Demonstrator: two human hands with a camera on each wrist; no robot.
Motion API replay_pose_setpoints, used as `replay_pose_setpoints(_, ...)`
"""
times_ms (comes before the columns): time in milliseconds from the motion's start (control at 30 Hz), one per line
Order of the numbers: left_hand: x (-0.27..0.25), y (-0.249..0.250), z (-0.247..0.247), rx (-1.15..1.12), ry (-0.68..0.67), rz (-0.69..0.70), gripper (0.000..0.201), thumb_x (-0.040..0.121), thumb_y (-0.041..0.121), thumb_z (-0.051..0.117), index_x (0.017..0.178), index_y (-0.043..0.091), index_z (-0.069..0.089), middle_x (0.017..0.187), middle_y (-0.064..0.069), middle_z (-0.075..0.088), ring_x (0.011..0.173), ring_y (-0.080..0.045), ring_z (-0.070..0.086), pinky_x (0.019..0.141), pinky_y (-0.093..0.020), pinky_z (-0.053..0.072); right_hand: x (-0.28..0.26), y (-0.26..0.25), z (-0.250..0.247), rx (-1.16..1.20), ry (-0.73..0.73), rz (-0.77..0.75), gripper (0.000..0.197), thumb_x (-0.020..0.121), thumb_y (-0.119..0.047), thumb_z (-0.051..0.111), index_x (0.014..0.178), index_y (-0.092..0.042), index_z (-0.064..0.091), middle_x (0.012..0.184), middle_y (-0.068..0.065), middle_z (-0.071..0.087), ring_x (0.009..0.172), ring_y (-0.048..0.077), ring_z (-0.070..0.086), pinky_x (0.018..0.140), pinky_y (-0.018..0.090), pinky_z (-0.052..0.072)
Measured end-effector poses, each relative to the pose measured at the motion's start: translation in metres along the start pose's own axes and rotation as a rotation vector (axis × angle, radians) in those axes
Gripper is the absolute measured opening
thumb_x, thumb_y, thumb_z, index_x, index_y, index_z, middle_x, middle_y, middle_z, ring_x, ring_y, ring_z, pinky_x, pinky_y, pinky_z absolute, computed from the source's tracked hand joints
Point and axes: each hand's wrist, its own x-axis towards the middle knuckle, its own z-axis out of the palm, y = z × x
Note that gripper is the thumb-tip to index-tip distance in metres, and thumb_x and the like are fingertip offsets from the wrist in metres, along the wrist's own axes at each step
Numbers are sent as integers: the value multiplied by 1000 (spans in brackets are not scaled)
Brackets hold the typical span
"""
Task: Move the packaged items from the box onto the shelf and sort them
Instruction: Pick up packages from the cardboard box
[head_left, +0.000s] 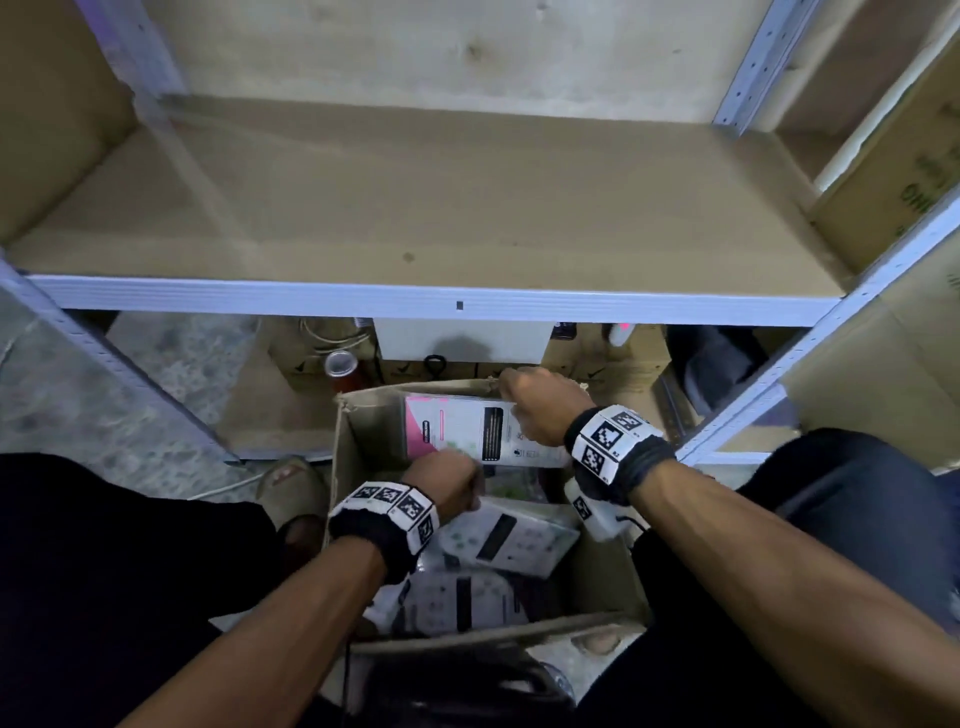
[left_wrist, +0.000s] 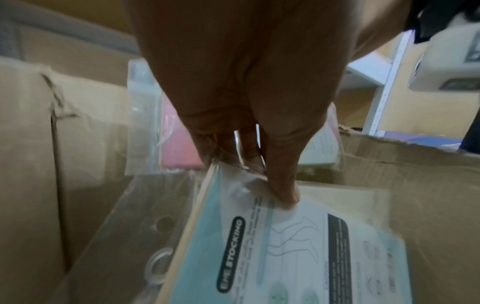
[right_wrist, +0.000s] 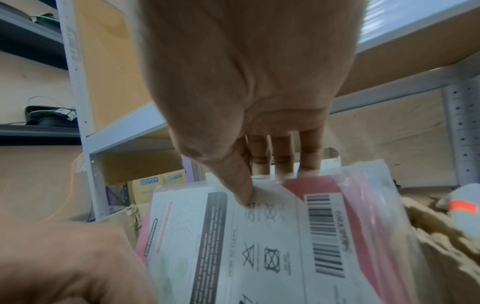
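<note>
Pink packet (head_left: 457, 428) was pinched by right hand (head_left: 540, 410) above box (head_left: 353, 452); blue packet (left_wrist: 272, 246) was pinched by left hand (head_left: 447, 486); both grips closed on packets.

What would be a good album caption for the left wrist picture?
Left hand pinches a blue stocking packet by its top edge inside the cardboard box.

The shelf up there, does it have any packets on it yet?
No, none show. The shelf board is bare in the head view; the pink packet and others remain in the box.
</note>
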Motion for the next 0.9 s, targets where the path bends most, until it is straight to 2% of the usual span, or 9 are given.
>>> replay_pose_setpoints(67, -12, 3, -14, 6, 72, 37, 11, 86, 20, 66, 95, 20, 73, 104, -4, 70, 98, -23, 66, 85, -29, 53, -3, -2, -5, 15, 9, 36, 20, 86, -3, 50, 101, -18, 50, 107, 9, 63, 83, 26, 53, 68, 33, 37)
replay_pose_setpoints(167, -29, 10, -38, -37, 113, 64, 5, 86, 21, 69, 89, 20, 72, 95, -1, 73, 90, -19, 67, 81, -27, 53, -9, -4, -11, 7, 2, 47, 22, 87, -4, 51, 107, -14, 53, 110, 10, 63, 93, 28, 61, 69, 32, 42)
replay_pose_setpoints(267, -42, 16, -60, -50, 148, 91, 4, 88, 23, 69, 90, 21, 71, 88, 4, 74, 84, -15, 68, 81, -29, 55, -19, -5, -21, -1, 5, 62, 17, 88, -5, 50, 99, -17, 49, 107, 9, 63, 86, 26, 59, 67, 33, 45)
replay_pose_setpoints(367, -56, 20, -84, -14, 198, 114, 7, 90, 27, 67, 92, 22, 70, 85, 5, 74, 82, -16, 69, 77, -28, 54, -30, -5, -37, -16, -11, 62, 15, 88, -5, 47, 98, -17, 48, 106, 10, 62, 87, 25, 57, 72, 35, 50)
replay_pose_setpoints(567, -88, 23, -145, -107, 343, 152, 7, 87, 28, 70, 85, 21, 72, 76, 15, 67, 73, -8, 63, 73, -27, 51, -51, 1, -82, 41, 28, 92, 15, 90, -8, 51, 103, -15, 54, 108, 6, 61, 97, 26, 59, 79, 35, 50)
replay_pose_setpoints(633, -98, 21, -170, -150, 373, 165, 5, 86, 27, 72, 83, 23, 72, 77, 12, 69, 73, -8, 62, 73, -26, 50, -57, 5, -102, 91, 76, 106, 16, 90, -11, 54, 105, -15, 57, 109, 5, 61, 99, 25, 58, 84, 33, 48)
replay_pose_setpoints(733, -110, 15, -205, -199, 420, 176, 6, 83, 27, 75, 81, 23, 72, 81, 4, 72, 76, -14, 65, 73, -28, 50, -63, 12, -136, 195, 157, 108, 17, 88, -11, 60, 105, -13, 61, 106, 3, 63, 92, 21, 57, 79, 27, 46)
replay_pose_setpoints(800, -116, 9, -225, -256, 454, 180, 3, 84, 27, 76, 83, 23, 74, 85, 3, 74, 81, -14, 67, 76, -27, 51, -65, 15, -156, 276, 205, 112, 15, 88, -12, 63, 103, -13, 63, 98, 1, 63, 89, 19, 58, 78, 28, 47)
replay_pose_setpoints(900, -120, -5, -250, -468, 456, 210, 9, 89, 15, 71, 94, 8, 75, 98, -8, 76, 88, -17, 68, 81, -23, 50, -65, 16, -172, 593, 265, 163, 9, 88, -7, 66, 90, -13, 59, 84, 4, 60, 78, 20, 56, 65, 29, 46)
